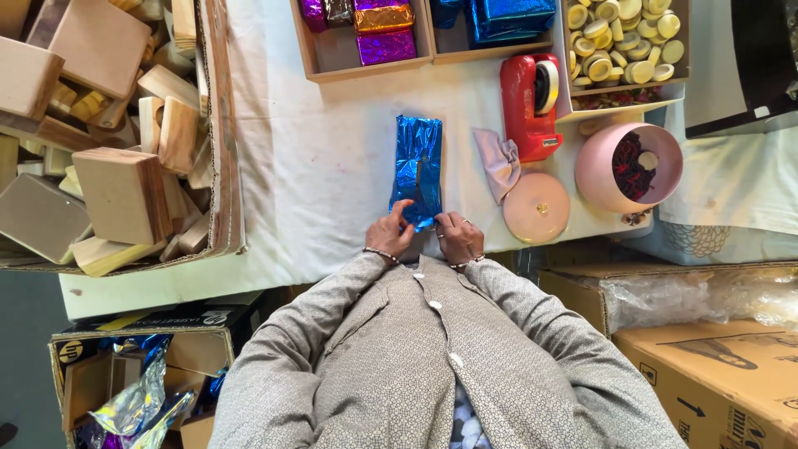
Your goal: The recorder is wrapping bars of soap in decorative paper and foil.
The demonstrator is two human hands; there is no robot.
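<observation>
A long block wrapped in shiny blue foil lies on the white table cover, pointing away from me. My left hand pinches the foil at its near end, fingers closed on the fold. From the other side, my right hand presses the same near end. Both wrists wear thin bangles.
A cardboard box of bare wooden blocks fills the left. Trays at the back hold foil-wrapped blocks and round wooden discs. A red tape dispenser, pink bowl, pink lid and cloth sit right. Cartons stand below right.
</observation>
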